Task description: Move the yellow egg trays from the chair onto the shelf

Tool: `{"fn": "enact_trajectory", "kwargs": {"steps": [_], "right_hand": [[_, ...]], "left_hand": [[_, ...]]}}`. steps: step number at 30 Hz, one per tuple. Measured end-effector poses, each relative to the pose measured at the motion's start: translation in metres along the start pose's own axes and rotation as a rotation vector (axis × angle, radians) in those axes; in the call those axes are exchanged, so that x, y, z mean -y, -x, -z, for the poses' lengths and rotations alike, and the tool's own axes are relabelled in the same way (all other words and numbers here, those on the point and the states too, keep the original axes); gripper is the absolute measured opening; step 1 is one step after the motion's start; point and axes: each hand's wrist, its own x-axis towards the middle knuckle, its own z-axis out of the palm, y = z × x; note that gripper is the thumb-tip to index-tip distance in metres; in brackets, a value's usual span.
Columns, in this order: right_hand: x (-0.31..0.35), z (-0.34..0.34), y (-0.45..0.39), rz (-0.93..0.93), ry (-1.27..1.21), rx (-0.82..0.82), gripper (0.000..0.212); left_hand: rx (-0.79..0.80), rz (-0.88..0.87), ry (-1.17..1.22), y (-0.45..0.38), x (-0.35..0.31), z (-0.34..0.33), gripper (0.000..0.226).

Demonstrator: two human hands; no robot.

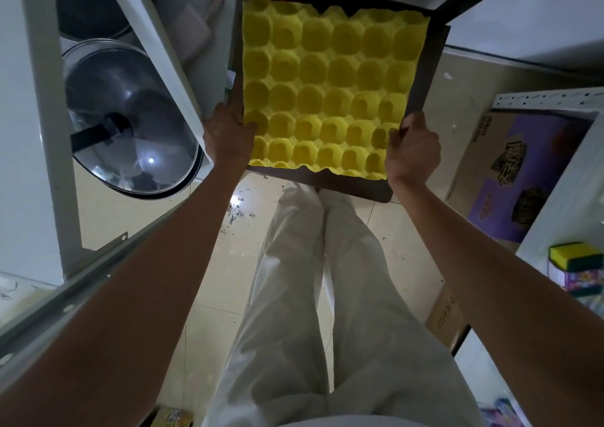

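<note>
A person's left hand [225,134] and right hand [413,152] grip opposite edges of a yellow moulded-pulp egg tray [327,93], apparently resting on a dark brown chair seat [428,77]; uneven lifting could buckle the flimsy tray.

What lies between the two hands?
In the head view, the yellow egg tray spans from the left hand to the right hand; both grip its edges.
</note>
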Motion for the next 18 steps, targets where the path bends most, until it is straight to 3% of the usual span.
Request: {"fn": "enact_trajectory", "kwargs": {"steps": [8,13,18], "right_hand": [[0.003,0.016,-0.006,0.027,-0.09,-0.014,0.009],[-0.015,0.024,0.0,0.079,-0.187,-0.033,0.015],[-0.055,0.026,0.029,-0.051,-0.266,-0.146,0.019]], "left_hand": [[-0.106,-0.081,-0.032,0.022,-0.004,0.004,0.049],[-0.177,-0.107,0.057,0.037,-0.014,0.011,0.03],[-0.143,-0.346,0.157,0.048,-0.037,0.012,0.022]]}}
